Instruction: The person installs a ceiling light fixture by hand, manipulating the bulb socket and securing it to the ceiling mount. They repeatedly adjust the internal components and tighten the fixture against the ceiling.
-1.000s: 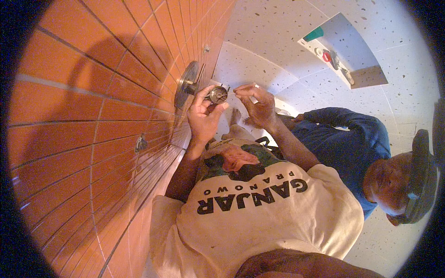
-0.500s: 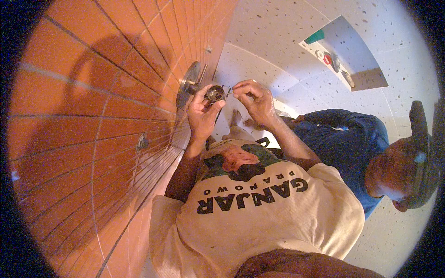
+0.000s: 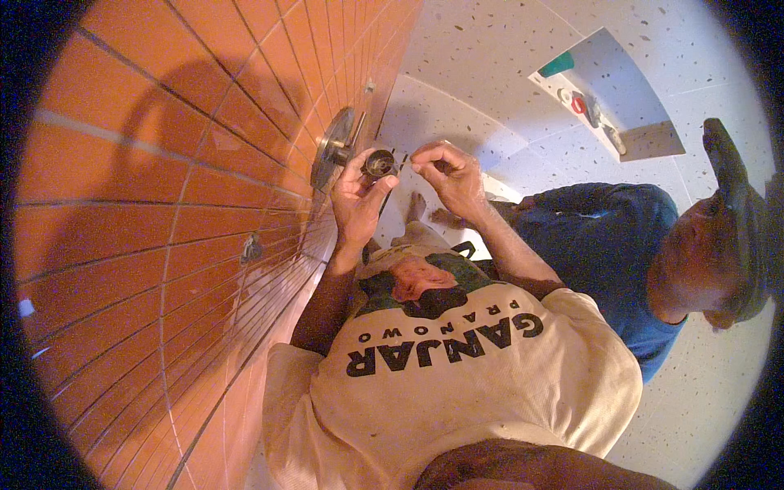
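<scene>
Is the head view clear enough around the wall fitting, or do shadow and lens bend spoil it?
Head view: the metal cap in the left hand is sharp and well lit; a soft shadow falls across the orange tiles; tile lines bow toward the dark round rim.

Glossy orange wall tiles [image 3: 147, 212], shiny metal valve fitting [image 3: 378, 162], matt cloth shirt [image 3: 457, 384].
</scene>
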A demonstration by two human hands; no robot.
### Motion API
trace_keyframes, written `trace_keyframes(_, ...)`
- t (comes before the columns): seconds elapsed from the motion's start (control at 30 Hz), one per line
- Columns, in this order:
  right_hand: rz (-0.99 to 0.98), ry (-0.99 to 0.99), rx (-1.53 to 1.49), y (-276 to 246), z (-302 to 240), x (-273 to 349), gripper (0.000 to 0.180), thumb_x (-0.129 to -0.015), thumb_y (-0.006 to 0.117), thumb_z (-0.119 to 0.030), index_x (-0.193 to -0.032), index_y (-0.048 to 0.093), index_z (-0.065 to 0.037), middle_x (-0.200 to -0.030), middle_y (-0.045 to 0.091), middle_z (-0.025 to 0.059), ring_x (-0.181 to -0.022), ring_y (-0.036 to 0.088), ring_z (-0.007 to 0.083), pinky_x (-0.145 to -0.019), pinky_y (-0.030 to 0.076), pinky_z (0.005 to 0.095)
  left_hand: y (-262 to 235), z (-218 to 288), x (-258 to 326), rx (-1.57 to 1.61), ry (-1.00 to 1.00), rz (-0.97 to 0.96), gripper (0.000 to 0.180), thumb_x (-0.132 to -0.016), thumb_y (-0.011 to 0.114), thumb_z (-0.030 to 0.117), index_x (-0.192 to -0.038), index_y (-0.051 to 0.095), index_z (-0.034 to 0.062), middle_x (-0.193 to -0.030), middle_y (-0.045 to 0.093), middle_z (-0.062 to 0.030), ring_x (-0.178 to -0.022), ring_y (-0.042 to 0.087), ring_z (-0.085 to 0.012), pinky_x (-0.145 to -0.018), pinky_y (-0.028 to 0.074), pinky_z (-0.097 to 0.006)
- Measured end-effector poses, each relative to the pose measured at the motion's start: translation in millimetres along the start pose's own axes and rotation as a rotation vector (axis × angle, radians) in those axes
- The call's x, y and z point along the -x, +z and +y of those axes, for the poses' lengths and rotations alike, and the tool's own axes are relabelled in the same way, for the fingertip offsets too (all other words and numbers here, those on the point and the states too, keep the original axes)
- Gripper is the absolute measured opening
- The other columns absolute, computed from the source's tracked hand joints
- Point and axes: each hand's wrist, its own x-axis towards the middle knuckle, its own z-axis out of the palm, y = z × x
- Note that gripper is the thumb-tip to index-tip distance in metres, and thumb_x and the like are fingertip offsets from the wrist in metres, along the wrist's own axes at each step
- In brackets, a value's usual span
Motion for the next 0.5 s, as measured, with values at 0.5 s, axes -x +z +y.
trace_keyframes(0.5, 0.062, 0.273, -0.075, -2, 8, 2, 0.010, -0.084, 0.069, -0.008, -0.092, 0.065, -0.003, -0.085, 0.065, 0.0031, -0.075, 0.060, 0.0106, -0.070, 0.051, 0.0255, -11, -12, -8, 0.323, -0.182, 0.139, 0.032, -0.083, 0.069, 0.008, -0.112, 0.058, 0.0008, -0.096, 0.063, -0.0047, -0.087, 0.063, -0.0165, -0.082, 0.054, -0.030)
